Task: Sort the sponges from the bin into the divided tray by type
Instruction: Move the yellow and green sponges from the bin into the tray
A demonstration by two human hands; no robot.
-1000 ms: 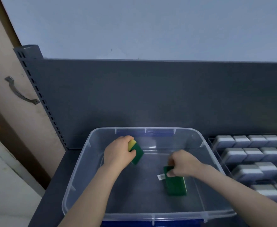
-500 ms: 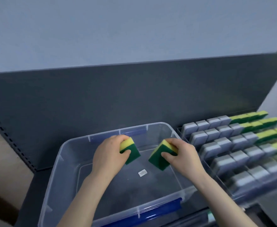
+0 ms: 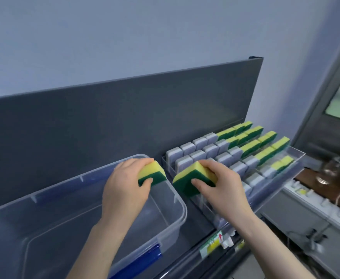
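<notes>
My left hand (image 3: 124, 190) grips a yellow-and-green sponge (image 3: 152, 173) above the right rim of the clear plastic bin (image 3: 68, 216). My right hand (image 3: 221, 186) grips a second yellow-and-green sponge (image 3: 187, 178), held over the gap between the bin and the divided tray (image 3: 293, 160). The tray's rows hold several grey sponges (image 3: 197, 156) at the near left and several yellow-and-green sponges (image 3: 253, 146) at the far right. I see no sponge on the bin's floor.
A dark grey back panel (image 3: 124, 117) stands behind bin and tray. Shelf-edge labels (image 3: 211, 244) hang below the tray. To the right sit a white shelf (image 3: 315, 200), a glass jar (image 3: 332, 170) and a door (image 3: 338, 93).
Both hands lifted their sponges out of the bin and carried them to the right, toward the tray. The view swung right, showing more of the tray.
</notes>
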